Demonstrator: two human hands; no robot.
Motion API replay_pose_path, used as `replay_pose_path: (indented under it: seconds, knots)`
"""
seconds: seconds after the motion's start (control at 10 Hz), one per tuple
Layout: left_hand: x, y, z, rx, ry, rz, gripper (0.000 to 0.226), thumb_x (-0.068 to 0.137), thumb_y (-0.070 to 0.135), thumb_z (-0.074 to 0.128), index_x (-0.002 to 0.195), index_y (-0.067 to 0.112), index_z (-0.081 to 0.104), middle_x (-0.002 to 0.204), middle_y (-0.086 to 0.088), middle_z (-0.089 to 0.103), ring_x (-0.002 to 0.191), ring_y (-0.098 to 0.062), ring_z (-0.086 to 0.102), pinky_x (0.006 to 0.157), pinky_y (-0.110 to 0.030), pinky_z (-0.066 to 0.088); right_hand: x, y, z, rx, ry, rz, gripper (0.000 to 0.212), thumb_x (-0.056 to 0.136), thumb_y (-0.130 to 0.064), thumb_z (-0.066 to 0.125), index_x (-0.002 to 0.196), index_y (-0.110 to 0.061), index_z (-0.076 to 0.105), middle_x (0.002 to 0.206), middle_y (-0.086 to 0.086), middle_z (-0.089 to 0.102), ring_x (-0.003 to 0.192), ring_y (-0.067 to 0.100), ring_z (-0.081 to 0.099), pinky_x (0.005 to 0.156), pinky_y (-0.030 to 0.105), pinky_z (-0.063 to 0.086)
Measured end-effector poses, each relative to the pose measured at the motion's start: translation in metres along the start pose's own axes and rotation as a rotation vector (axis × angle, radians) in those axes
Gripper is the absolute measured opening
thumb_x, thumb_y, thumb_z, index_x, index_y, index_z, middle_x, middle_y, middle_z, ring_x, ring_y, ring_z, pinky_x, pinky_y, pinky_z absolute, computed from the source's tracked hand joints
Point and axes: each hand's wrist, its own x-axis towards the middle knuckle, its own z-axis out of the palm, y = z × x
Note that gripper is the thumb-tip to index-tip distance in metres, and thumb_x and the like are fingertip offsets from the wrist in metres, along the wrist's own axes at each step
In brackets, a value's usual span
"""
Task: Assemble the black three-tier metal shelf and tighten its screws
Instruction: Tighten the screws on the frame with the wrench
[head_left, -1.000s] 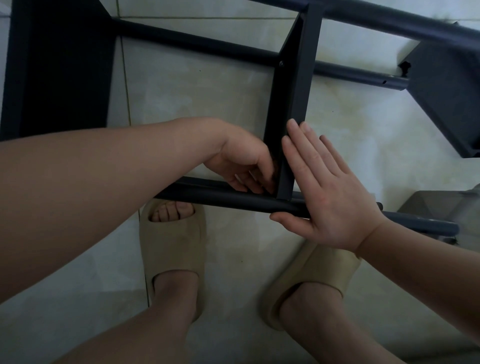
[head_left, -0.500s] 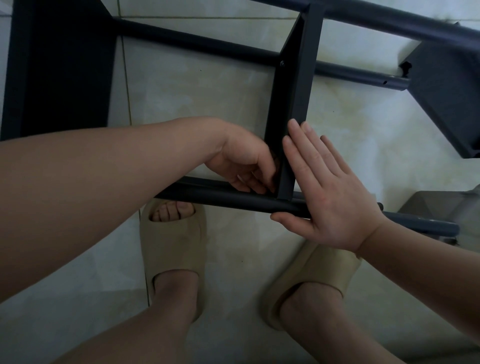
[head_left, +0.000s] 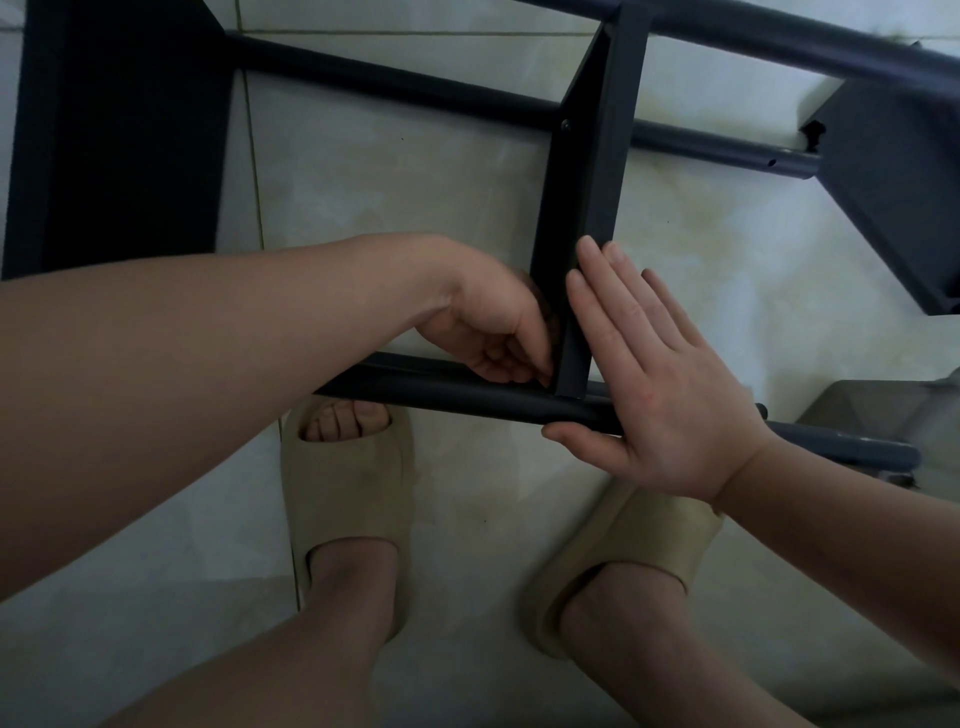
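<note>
Over a pale tiled floor (head_left: 405, 197), a black metal shelf (head_left: 587, 208) lies on its side under two bare hands.

Its frame is matte black: round tubes run across the view, and three flat tiers stand on edge between them, one at the left (head_left: 119, 135), one in the middle, one at the right (head_left: 893, 197). A small screw (head_left: 565, 124) shows at the middle tier's far end. The right hand (head_left: 670, 395) lies flat with straight fingers against the middle tier's right face, its thumb along the near tube (head_left: 441, 395). The left hand (head_left: 493, 332) is curled into the corner where that tier meets the near tube; whether its fingertips pinch anything is hidden in shadow. Two beige slippers (head_left: 348, 499) stand on the floor just below the near tube.
</note>
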Motion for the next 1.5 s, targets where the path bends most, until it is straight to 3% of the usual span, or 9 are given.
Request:
replay_pose_path:
  seconds: [0.2, 0.3, 0.4, 0.5, 0.8, 1.0, 1.1, 1.2, 1.5]
  knots:
    - [-0.0022, -0.0040, -0.0009, -0.070, -0.050, -0.012, 0.019, 0.094, 0.002, 0.055, 0.108, 0.013, 0.062, 0.097, -0.005, 0.065, 0.088, -0.017, 0.061, 0.094, -0.033, 0.047, 0.0001, 0.0001, 0.0000, -0.005, 0.002, -0.001, 0.096, 0.097, -0.066, 0.045, 0.158, 0.004, 0.018, 0.167, 0.021, 0.010, 0.156, 0.035, 0.007, 0.122, 0.058, 0.022]
    - [-0.0022, -0.0042, 0.0007, -0.011, -0.039, -0.043, 0.010, 0.094, 0.010, 0.058, 0.098, 0.015, 0.066, 0.085, 0.000, 0.067, 0.076, -0.012, 0.061, 0.080, -0.027, 0.048, 0.0000, -0.0003, 0.0003, -0.005, 0.004, 0.000, 0.096, 0.097, -0.066, 0.044, 0.158, 0.004, 0.018, 0.167, 0.021, 0.010, 0.156, 0.035, 0.008, 0.122, 0.058, 0.022]
    - [0.0004, -0.0035, 0.0025, -0.002, 0.006, -0.012, 0.012, 0.094, 0.004, 0.059, 0.089, 0.013, 0.065, 0.074, 0.001, 0.063, 0.064, -0.008, 0.058, 0.064, -0.019, 0.048, -0.0001, -0.0003, -0.0003, -0.003, 0.004, 0.001, 0.096, 0.096, -0.066, 0.044, 0.158, 0.004, 0.019, 0.167, 0.021, 0.010, 0.156, 0.035, 0.007, 0.122, 0.058, 0.022]
    - [0.0012, -0.0029, 0.0032, -0.027, 0.020, 0.004, 0.014, 0.093, 0.000, 0.058, 0.088, 0.011, 0.065, 0.072, 0.000, 0.062, 0.063, -0.008, 0.058, 0.062, -0.018, 0.049, -0.0004, -0.0006, -0.0003, -0.005, 0.005, 0.001, 0.097, 0.096, -0.066, 0.045, 0.157, 0.004, 0.019, 0.167, 0.021, 0.010, 0.156, 0.035, 0.008, 0.122, 0.058, 0.022]
    - [-0.0014, -0.0007, 0.0028, -0.077, 0.008, 0.028, 0.017, 0.092, -0.007, 0.056, 0.091, 0.009, 0.063, 0.078, -0.004, 0.062, 0.071, -0.012, 0.059, 0.070, -0.022, 0.050, -0.0003, -0.0002, 0.0007, -0.003, 0.006, -0.002, 0.097, 0.097, -0.066, 0.045, 0.158, 0.004, 0.018, 0.167, 0.021, 0.010, 0.156, 0.034, 0.007, 0.122, 0.058, 0.022]
    - [-0.0035, -0.0058, 0.0010, -0.138, -0.058, -0.006, 0.023, 0.095, 0.000, 0.054, 0.116, 0.008, 0.061, 0.098, -0.009, 0.065, 0.085, -0.017, 0.063, 0.086, -0.029, 0.051, -0.0005, 0.0005, 0.0008, -0.003, 0.006, -0.001, 0.097, 0.097, -0.066, 0.045, 0.158, 0.004, 0.018, 0.167, 0.021, 0.009, 0.156, 0.034, 0.006, 0.122, 0.058, 0.022]
    - [-0.0037, -0.0039, 0.0006, -0.061, -0.041, -0.057, 0.011, 0.096, 0.011, 0.058, 0.101, 0.013, 0.067, 0.090, -0.002, 0.068, 0.076, -0.011, 0.064, 0.073, -0.022, 0.051, -0.0004, 0.0000, 0.0005, -0.005, 0.008, -0.004, 0.097, 0.097, -0.066, 0.045, 0.158, 0.004, 0.018, 0.167, 0.021, 0.010, 0.156, 0.035, 0.007, 0.122, 0.058, 0.022]
    - [-0.0012, -0.0016, 0.0018, -0.013, -0.001, -0.048, 0.013, 0.094, 0.007, 0.059, 0.086, 0.015, 0.066, 0.076, 0.001, 0.062, 0.064, -0.007, 0.057, 0.061, -0.017, 0.044, -0.0004, -0.0005, 0.0003, -0.005, 0.006, -0.003, 0.097, 0.097, -0.066, 0.045, 0.158, 0.004, 0.018, 0.167, 0.021, 0.010, 0.156, 0.035, 0.007, 0.122, 0.058, 0.022]
    - [-0.0019, 0.0004, 0.0030, -0.043, 0.019, 0.016, 0.015, 0.092, -0.006, 0.057, 0.092, 0.007, 0.064, 0.077, -0.005, 0.063, 0.069, -0.012, 0.059, 0.067, -0.020, 0.049, -0.0004, 0.0000, 0.0008, -0.004, 0.003, -0.004, 0.097, 0.097, -0.067, 0.043, 0.158, 0.004, 0.017, 0.167, 0.021, 0.009, 0.156, 0.035, 0.006, 0.122, 0.058, 0.022]
